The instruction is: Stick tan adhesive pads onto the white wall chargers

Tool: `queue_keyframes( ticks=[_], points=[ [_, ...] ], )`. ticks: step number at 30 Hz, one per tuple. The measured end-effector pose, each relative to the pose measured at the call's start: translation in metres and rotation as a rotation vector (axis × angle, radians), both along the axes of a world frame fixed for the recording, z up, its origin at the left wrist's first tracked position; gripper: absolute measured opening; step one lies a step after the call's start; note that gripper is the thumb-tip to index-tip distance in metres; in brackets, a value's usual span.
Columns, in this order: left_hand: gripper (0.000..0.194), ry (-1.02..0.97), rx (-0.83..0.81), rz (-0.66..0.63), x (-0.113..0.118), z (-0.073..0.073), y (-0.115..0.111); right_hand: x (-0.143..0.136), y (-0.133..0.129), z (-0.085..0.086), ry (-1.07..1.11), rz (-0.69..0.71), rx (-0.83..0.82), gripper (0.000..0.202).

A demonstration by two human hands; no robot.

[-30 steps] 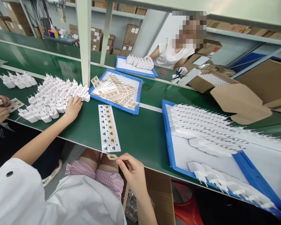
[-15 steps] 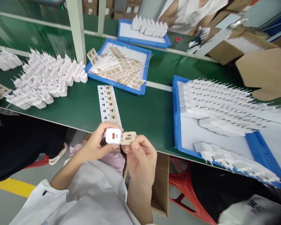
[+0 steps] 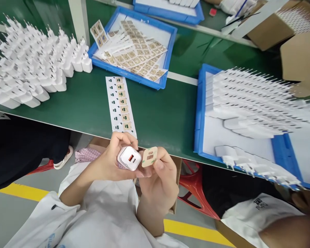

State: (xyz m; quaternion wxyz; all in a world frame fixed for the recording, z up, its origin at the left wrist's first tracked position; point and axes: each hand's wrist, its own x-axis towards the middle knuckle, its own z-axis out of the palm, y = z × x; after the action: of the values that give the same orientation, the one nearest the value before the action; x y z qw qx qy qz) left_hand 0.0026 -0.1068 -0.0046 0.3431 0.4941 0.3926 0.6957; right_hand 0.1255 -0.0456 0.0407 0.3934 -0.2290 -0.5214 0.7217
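My left hand [image 3: 111, 160] is wrapped round a white USB charger [image 3: 129, 158], its face with a red port and a second slot turned up toward me. Between thumb and fingers, my right hand [image 3: 161, 175] pinches a tan sticker [image 3: 150, 156] with two cut-out openings. The sticker is just right of the charger, with a small gap between them. Beyond my hands, a white sheet of stickers [image 3: 122, 103] lies on the green bench, one column tan, the other showing dark cut-outs.
Rows of white chargers [image 3: 36, 65] stand at left. A blue tray [image 3: 167, 69] with loose sticker sheets is behind the sheet. At right, another blue tray [image 3: 200, 110] holds many chargers. Cardboard boxes [image 3: 271, 34] stand at far right; a person's sleeve [image 3: 260, 210] shows at lower right.
The charger has tilted in my left hand, showing its port face more. The sticker has turned upright and moved slightly away from the charger. The camera view has shifted downward.
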Motion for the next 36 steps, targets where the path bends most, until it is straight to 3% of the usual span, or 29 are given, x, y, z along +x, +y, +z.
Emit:
queue_keyframes(
  ticks=[3,7,10,13,17,20,24,30,36],
  points=[
    [0.055,0.072,-0.077,0.025,-0.004,0.004,-0.001,-0.005,-0.004,-0.002,-0.014,-0.063,0.012,0.035],
    [0.057,0.072,-0.081,0.006,0.01,0.001,-0.005,-0.014,-0.007,-0.005,-0.035,-0.331,0.091,0.034],
    [0.054,-0.056,-0.111,-0.041,0.031,-0.003,-0.008,-0.02,-0.007,-0.005,-0.01,-0.524,0.214,0.031],
    [0.044,-0.188,-0.051,-0.04,0.046,-0.005,-0.007,-0.024,-0.006,-0.005,-0.021,-0.668,0.362,0.028],
    [0.047,-0.119,0.011,-0.012,0.049,-0.008,0.0,-0.029,-0.006,-0.007,-0.157,-0.776,0.473,0.029],
    [0.045,-0.05,0.052,0.039,0.044,-0.012,0.004,-0.031,-0.004,-0.007,-0.122,-0.735,0.401,0.028],
    [0.04,-0.003,0.01,0.055,0.032,-0.015,0.006,-0.023,0.0,0.0,0.016,-0.556,0.295,0.03],
    [0.042,0.24,0.118,0.179,0.006,-0.008,0.009,-0.003,-0.01,0.004,-0.172,-0.207,0.25,0.03],
    [0.043,0.362,0.166,0.214,-0.004,0.008,0.008,0.0,-0.022,-0.005,-0.112,-0.208,0.23,0.023]
  ],
)
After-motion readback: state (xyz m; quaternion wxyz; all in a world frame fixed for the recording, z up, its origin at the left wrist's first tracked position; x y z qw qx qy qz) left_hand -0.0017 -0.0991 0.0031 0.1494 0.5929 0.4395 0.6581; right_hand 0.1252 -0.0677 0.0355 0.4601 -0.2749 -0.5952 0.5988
